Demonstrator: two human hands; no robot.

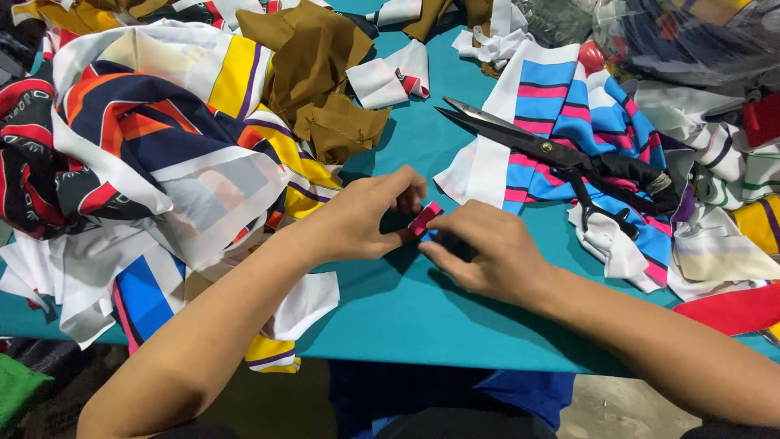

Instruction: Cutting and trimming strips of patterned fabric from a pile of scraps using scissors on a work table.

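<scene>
— Fabric scrap (426,218), small and red-pink, sits pinched between both hands on the teal worktop (406,313); fingers hide most of it.

— How's the grip?

— Left hand (370,219) and right hand (487,252) are each closed on it, fingertips together.

— Beyond?

— Black scissors (528,145) lie on striped cloth (561,114); brown cloth (317,73) sits farther back, partly buried.
</scene>
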